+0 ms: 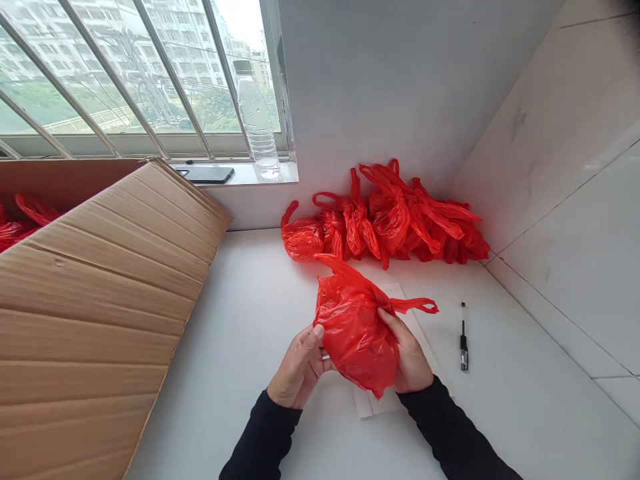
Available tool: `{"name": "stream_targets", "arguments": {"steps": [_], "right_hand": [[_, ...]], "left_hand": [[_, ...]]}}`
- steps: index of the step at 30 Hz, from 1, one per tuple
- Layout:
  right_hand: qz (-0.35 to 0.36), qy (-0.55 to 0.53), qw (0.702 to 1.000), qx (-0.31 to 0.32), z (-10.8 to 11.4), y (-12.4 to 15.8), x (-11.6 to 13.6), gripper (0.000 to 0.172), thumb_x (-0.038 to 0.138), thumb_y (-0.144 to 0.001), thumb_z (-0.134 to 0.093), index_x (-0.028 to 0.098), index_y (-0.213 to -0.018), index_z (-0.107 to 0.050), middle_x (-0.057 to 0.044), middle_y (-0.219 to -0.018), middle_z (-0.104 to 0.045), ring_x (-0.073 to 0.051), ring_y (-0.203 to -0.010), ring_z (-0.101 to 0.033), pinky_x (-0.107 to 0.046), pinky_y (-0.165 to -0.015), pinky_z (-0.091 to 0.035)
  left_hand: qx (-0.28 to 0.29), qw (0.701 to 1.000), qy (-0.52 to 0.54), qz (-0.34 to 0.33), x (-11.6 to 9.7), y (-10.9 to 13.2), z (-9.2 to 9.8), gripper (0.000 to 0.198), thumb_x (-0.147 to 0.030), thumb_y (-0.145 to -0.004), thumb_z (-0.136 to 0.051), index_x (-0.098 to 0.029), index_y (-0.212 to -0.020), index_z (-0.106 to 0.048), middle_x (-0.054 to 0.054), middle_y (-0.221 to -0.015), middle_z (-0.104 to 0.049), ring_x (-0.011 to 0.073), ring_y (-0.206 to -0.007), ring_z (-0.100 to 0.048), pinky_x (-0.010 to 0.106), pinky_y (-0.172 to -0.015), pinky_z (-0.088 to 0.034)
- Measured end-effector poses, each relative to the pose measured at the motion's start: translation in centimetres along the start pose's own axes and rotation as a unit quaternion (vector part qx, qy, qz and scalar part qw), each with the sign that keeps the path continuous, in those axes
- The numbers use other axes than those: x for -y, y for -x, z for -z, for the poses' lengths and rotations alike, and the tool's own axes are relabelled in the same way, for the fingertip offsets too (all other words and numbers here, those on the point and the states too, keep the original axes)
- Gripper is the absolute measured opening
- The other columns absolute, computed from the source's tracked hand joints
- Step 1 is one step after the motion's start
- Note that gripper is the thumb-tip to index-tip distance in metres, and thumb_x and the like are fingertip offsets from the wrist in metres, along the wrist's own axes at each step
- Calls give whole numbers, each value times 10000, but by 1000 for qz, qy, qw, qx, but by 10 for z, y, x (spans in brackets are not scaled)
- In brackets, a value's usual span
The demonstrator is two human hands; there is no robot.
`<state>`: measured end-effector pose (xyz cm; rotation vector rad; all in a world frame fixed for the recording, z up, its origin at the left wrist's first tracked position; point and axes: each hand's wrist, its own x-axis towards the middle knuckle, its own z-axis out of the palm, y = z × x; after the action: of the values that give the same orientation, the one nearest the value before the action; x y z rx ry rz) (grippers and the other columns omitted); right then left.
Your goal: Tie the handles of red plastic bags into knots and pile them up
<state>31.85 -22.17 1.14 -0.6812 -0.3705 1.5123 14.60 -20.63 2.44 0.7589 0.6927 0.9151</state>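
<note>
A filled red plastic bag is held above the white tabletop, its handles sticking up and out to the right. My left hand grips its left side, thumb in front and fingers partly behind. On the right side my right hand is closed round the bag, thumb near the gathered neck. What is inside the bag cannot be seen. White paper lies on the table beneath, mostly covered by the bag and my right hand.
Several tied red bags line the wall at the back. A large cardboard box with more red bags inside stands at left. A pen lies to the right. On the windowsill are a phone and a clear bottle.
</note>
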Motion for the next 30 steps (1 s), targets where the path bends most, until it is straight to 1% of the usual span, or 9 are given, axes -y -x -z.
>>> {"name": "stream_targets", "arguments": {"steps": [2, 5, 9, 12, 15, 19, 22, 25, 30], "right_hand": [[6, 23, 999, 29, -4, 2, 2, 396, 437, -901, -669, 221, -1233, -676, -79, -1204, -724, -305, -1148, -652, -433, -932, -555], [11, 73, 995, 64, -8, 5, 3, 452, 504, -946, -587, 253, -1322, -608, -78, -1258, -694, -295, -1181, -629, -438, -946, -543], [31, 173, 980, 94, -8, 6, 1, 436, 429, -898, -691, 273, -1295, -598, -62, -1266, -682, -279, -1164, -632, -417, -978, -522], [56, 202, 973, 95, -4, 3, 0, 385, 381, -884, -709, 251, -1235, -620, -65, -1211, -702, -276, -1114, -649, -416, -973, -523], [62, 201, 974, 85, -1, 1, 0, 374, 366, -880, -700, 252, -1229, -625, -57, -1188, -710, -275, -1092, -655, -410, -963, -527], [48, 190, 975, 99, -4, 4, 2, 380, 353, -917, -647, 283, -1288, -600, -43, -1259, -675, -267, -1165, -619, -405, -981, -522], [29, 194, 973, 121, -5, 6, 1, 408, 367, -938, -624, 297, -1335, -555, -52, -1314, -636, -261, -1152, -625, -396, -904, -569], [28, 222, 968, 109, -1, 4, -1, 433, 362, -897, -689, 275, -1299, -555, -67, -1247, -661, -249, -1041, -670, -360, -777, -606], [47, 242, 966, 79, 2, 2, -2, 366, 384, -888, -701, 250, -1209, -587, -67, -1130, -694, -236, -960, -685, -309, -672, -609]], "left_hand": [[-3, 1000, -7, -15, 0, 1, -2, 417, -372, -841, -737, -161, -1195, -672, 162, -1198, -706, 325, -1078, -681, 422, -868, -584], [-59, 996, -4, -65, -1, 1, -4, 492, -277, -809, -776, -186, -1266, -615, 140, -1215, -700, 306, -1067, -687, 413, -860, -596], [-96, 992, -1, -84, -2, 0, -4, 558, -235, -773, -800, -189, -1286, -587, 142, -1232, -693, 313, -1056, -695, 426, -847, -611], [-85, 993, 10, -87, -2, -1, -3, 593, -265, -795, -778, -217, -1343, -557, 138, -1296, -666, 316, -1107, -678, 438, -888, -599], [-77, 993, 34, -81, -1, -2, -1, 540, -359, -870, -700, -232, -1369, -539, 127, -1320, -657, 298, -1111, -679, 450, -917, -585], [-118, 988, 43, -88, -4, -4, 3, 498, -333, -881, -699, -237, -1346, -549, 99, -1288, -680, 245, -1005, -717, 450, -921, -583], [-134, 984, 56, -101, -7, -4, 4, 490, -334, -890, -687, -258, -1352, -542, 86, -1316, -664, 232, -1028, -706, 441, -932, -581], [-122, 985, 63, -108, -8, -3, 2, 530, -320, -890, -683, -292, -1387, -501, 82, -1388, -614, 247, -1110, -677, 425, -939, -581], [-102, 990, 30, -95, -3, -4, -2, 723, -191, -773, -791, -262, -1415, -465, 122, -1335, -642, 287, -1109, -686, 392, -897, -605]]}}
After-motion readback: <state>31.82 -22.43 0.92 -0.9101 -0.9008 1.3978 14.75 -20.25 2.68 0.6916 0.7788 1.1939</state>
